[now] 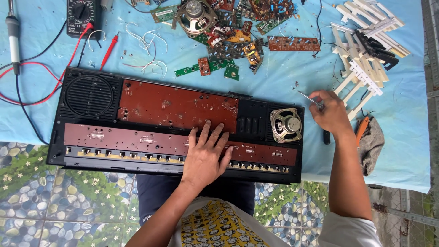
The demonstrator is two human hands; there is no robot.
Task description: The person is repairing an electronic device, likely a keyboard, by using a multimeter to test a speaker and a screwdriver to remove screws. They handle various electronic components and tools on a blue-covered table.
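Observation:
An opened black keyboard casing [64,137] lies across a blue cloth, with two long brown circuit boards [178,107] inside and a round speaker [286,125] at its right end. My left hand [206,153] rests flat, fingers spread, on the lower brown board near the middle. My right hand [330,113] is just right of the casing, closed around a thin metal screwdriver [305,96] whose shaft points up and left.
A multimeter [82,16] with red and black leads sits top left beside a soldering iron [13,32]. Loose circuit boards and a bare speaker [196,16] are piled at top centre. White and black piano keys [361,50] lie at right, a grey rag [372,142] below them.

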